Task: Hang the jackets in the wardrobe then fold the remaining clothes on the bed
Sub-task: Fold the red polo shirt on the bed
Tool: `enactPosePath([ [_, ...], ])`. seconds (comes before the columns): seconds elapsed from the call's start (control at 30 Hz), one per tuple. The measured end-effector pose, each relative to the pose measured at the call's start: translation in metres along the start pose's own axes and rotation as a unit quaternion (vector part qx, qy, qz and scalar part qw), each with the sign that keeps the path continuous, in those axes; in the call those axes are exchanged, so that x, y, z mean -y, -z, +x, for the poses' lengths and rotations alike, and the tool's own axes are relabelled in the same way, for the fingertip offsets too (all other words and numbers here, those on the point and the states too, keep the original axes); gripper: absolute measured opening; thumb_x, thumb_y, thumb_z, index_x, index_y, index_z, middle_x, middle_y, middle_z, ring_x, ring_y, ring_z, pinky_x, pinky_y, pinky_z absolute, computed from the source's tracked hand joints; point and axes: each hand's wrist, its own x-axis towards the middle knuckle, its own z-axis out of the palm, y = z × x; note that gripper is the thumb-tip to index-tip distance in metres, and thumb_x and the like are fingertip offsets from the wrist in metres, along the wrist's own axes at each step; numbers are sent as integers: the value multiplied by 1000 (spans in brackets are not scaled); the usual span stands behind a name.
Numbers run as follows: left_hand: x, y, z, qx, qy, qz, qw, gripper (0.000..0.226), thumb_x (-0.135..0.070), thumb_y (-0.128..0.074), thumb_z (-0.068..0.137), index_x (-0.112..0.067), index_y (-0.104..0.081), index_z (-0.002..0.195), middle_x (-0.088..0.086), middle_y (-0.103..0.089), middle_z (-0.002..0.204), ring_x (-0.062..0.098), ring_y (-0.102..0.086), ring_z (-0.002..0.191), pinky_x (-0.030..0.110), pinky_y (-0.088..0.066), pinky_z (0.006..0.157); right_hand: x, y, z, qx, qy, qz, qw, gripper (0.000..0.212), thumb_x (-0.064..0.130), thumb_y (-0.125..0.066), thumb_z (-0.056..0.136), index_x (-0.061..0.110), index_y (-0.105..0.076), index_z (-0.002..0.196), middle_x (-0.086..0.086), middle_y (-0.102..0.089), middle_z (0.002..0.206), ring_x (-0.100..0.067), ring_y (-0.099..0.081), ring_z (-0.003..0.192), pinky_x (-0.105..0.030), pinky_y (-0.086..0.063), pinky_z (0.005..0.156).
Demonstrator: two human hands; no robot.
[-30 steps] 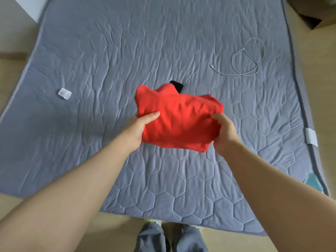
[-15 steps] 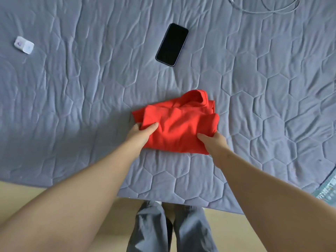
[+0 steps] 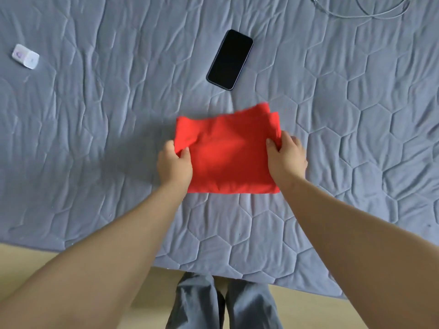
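A red garment (image 3: 228, 153), folded into a thick rectangle, lies flat on the grey quilted bed cover (image 3: 95, 138) near the bed's front edge. My left hand (image 3: 174, 165) grips its left edge, thumb on top and fingers tucked under the cloth. At the right edge my right hand (image 3: 286, 155) pinches the stacked layers, thumb on top. The far right corner of the garment looks blurred.
A black phone (image 3: 230, 59) lies face up just beyond the garment. A small white charger plug (image 3: 25, 56) sits at the far left, and a white cable (image 3: 361, 8) curls at the top right. My grey trouser legs (image 3: 223, 302) stand at the bed's edge.
The red garment went from held up in the air to lying on the bed, then was flattened into a wider, neater rectangle. Both hands shifted to its side edges.
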Motion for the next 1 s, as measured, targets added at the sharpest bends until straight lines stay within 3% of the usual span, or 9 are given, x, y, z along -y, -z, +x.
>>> enactPosePath([
  [0.07,1,-10,3,13,71,49,996,37,-29,-50,93,-8,-49,124,21,-49,128,38,-47,119,38,-35,97,-2,-11,11,29,-98,-8,995,47,36,-48,92,23,-37,137,-6,-34,144,-32,-32,131,-43,-26,107],
  [0.2,1,-30,10,40,179,-80,980,63,-47,-62,83,-11,-42,131,14,-48,135,32,-49,120,37,-36,101,-11,-35,18,34,-196,101,975,74,43,-56,88,16,-20,146,-13,-29,147,-37,-36,130,-43,-29,109],
  [0.37,18,-19,21,140,214,-91,963,89,-64,-73,62,-8,-50,128,9,-59,124,27,-58,110,39,-45,99,-28,-33,17,60,-249,180,950,62,48,-63,84,7,-44,126,-9,-57,119,-28,-55,106,-31,-41,89],
  [0.43,19,-7,21,189,205,-102,955,79,-60,-74,64,-8,-57,121,10,-64,115,25,-63,102,39,-49,94,-26,-26,14,82,-252,201,943,49,47,-64,83,10,-55,113,-2,-59,91,-23,-54,89,-29,-42,80],
  [0.5,13,4,18,193,183,-129,955,58,-49,-71,74,-9,-61,115,8,-67,102,22,-64,90,33,-52,85,-17,-19,9,97,-256,219,936,39,45,-65,83,14,-57,106,3,-53,77,-21,-53,84,-30,-43,78],
  [0.6,-4,33,3,210,175,-226,935,31,-38,-63,85,-19,-60,109,2,-66,86,16,-62,74,29,-51,72,10,0,-6,121,-267,283,913,37,45,-67,81,19,-54,104,2,-56,83,-25,-59,86,-40,-50,83],
  [0.7,-22,68,-12,188,155,-260,934,34,-37,-62,86,-19,-61,115,5,-67,96,20,-64,84,38,-50,90,43,25,-22,154,-264,308,901,39,48,-69,79,22,-51,101,-4,-61,101,-31,-62,95,-56,-50,83],
  [0.83,-54,131,-40,136,110,-289,941,34,-46,-66,79,-23,-65,104,6,-69,103,24,-65,97,45,-48,96,99,68,-46,197,-211,319,903,30,46,-66,82,22,-52,94,-4,-61,96,-29,-61,88,-51,-50,74],
  [1.0,-90,236,-88,50,74,-322,943,22,-38,-56,90,-18,-64,98,4,-67,88,22,-63,84,33,-50,82,188,128,-106,301,-140,271,904,48,54,-67,77,28,-55,116,-8,-65,110,-26,-64,80,-39,-53,52],
])
